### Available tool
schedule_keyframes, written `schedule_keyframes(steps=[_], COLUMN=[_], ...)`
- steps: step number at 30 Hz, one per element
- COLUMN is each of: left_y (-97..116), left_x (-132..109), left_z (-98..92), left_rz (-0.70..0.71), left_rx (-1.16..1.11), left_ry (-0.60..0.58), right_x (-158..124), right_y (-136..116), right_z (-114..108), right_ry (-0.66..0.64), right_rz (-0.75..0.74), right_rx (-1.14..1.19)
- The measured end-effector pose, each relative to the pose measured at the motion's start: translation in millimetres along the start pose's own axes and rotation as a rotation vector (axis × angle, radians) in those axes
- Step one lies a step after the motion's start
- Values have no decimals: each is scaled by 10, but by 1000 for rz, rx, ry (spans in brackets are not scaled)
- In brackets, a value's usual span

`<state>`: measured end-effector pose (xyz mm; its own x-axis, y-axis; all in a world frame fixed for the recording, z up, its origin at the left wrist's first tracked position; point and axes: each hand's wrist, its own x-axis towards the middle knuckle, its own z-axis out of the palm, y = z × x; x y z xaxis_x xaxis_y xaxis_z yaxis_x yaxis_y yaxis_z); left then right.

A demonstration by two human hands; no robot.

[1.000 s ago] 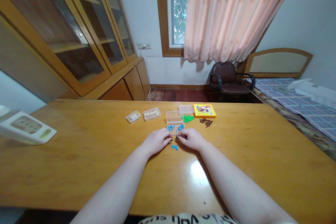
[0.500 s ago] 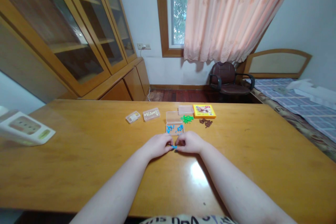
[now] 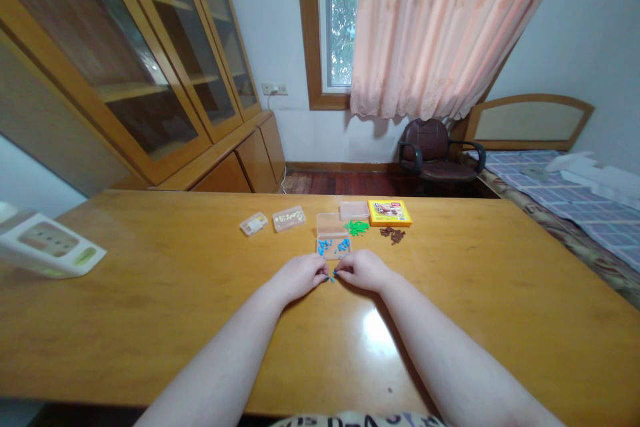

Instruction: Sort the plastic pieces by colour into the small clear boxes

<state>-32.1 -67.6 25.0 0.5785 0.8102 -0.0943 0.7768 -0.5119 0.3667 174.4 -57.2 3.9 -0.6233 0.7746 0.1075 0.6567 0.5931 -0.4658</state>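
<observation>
My left hand rests on the table, its thumb and fingers pinched on a tiny blue piece that is mostly hidden. Just to the right, my right hand pinches another small blue piece at its fingertips. Between the two hands, one loose blue piece lies on the wood. Right behind the hands is an open clear plastic box, lid folded back, with several small blue pieces inside. The exact kind of these pieces is too small to make out.
Behind the blue pieces' box lie a green pile, a brown pile, a clear tray and a yellow box. Two clear boxes, one with pale pieces, stand left. A white device sits at the table's left.
The blue pieces that were together between both hands are now apart. My fingertips have separated slightly, and one blue piece shows on the table between them.
</observation>
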Motion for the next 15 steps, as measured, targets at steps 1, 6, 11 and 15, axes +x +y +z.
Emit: schedule_keyframes(steps=[1, 6, 11, 15], left_y=[0, 19, 28, 20], left_x=[2, 3, -2, -5], left_z=[-3, -11, 3, 4], left_rz=[-7, -21, -11, 2], left_rx=[2, -4, 3, -6], left_ry=[-2, -12, -2, 7], right_x=[-1, 0, 27, 22], right_y=[2, 15, 60, 63], right_z=[2, 7, 22, 4], right_ry=[11, 196, 333, 306], right_rz=[-2, 42, 218, 251], right_rx=[8, 31, -40, -45])
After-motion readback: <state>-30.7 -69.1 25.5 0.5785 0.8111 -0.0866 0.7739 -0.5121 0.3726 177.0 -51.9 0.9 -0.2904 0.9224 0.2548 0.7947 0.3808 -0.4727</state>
